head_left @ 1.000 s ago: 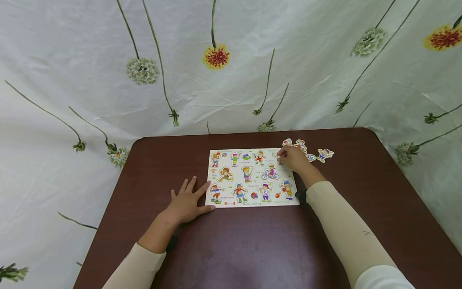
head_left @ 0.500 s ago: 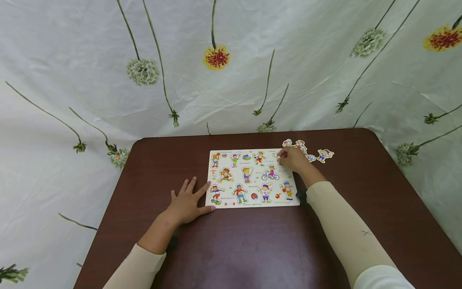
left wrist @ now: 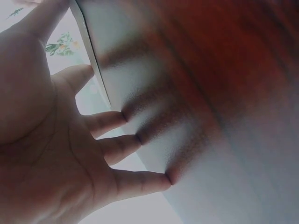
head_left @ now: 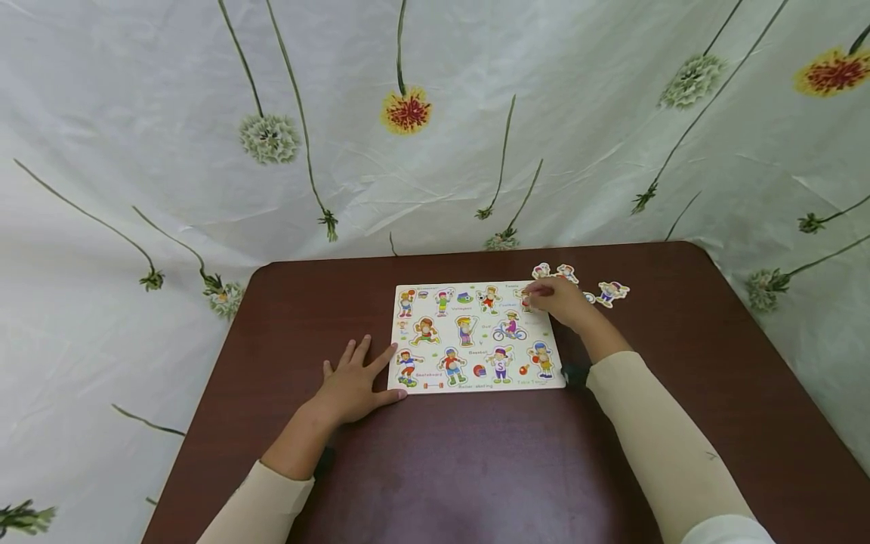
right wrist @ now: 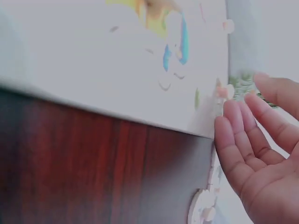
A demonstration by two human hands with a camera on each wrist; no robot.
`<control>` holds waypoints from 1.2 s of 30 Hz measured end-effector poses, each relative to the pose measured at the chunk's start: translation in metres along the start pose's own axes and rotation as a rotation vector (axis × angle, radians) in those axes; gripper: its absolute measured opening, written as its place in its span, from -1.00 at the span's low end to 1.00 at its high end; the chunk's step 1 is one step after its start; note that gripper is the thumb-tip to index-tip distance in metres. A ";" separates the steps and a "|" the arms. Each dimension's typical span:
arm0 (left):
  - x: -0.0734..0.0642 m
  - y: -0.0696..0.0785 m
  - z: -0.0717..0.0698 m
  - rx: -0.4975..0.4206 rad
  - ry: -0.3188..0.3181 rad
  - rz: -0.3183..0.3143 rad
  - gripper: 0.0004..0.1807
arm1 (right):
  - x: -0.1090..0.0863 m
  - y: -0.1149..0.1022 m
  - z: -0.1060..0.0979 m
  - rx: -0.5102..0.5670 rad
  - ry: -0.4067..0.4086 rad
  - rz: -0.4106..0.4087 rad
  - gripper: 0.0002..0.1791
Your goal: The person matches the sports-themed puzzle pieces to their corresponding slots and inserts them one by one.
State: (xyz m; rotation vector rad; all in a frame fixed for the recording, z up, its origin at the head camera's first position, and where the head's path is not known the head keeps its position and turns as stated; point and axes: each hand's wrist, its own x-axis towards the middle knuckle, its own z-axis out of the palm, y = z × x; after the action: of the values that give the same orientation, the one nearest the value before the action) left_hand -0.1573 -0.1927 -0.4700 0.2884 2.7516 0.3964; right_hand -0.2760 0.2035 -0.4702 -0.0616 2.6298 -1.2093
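A white puzzle board with pictures of children at sports lies on the table. My left hand is spread flat at its left side, thumb and index finger touching the board's edge. In the left wrist view the left hand's fingers are straight, tips on the tabletop. Over the upper right corner is my right hand, beside a tennis-player piece that it partly covers. In the right wrist view the right hand has loosely bent fingers, thumb apart from the index, with nothing seen between them.
Loose puzzle pieces lie behind and right of the right hand, among them a figure piece and another piece. The dark brown table ends at a white flowered cloth.
My right hand has drawn slightly right and its fingers have come off the tennis-player piece, which shows more now. The left hand keeps its place.
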 end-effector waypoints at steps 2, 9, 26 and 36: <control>0.000 0.000 0.000 -0.001 -0.001 -0.001 -0.04 | -0.004 0.001 -0.002 0.034 0.007 -0.020 -0.64; 0.000 0.001 0.000 0.002 -0.006 -0.003 -0.04 | -0.017 0.000 -0.006 0.085 0.090 -0.032 -0.66; 0.004 0.001 0.000 0.006 -0.007 -0.014 -0.03 | -0.039 0.021 -0.040 0.171 0.221 -0.048 -0.61; 0.004 0.002 0.000 -0.003 -0.009 -0.012 -0.03 | -0.051 0.037 -0.066 0.147 0.284 -0.007 -0.55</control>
State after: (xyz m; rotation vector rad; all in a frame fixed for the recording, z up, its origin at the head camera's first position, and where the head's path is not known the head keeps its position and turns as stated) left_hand -0.1603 -0.1898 -0.4702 0.2719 2.7426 0.3950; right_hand -0.2398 0.2835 -0.4462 0.1373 2.7657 -1.5101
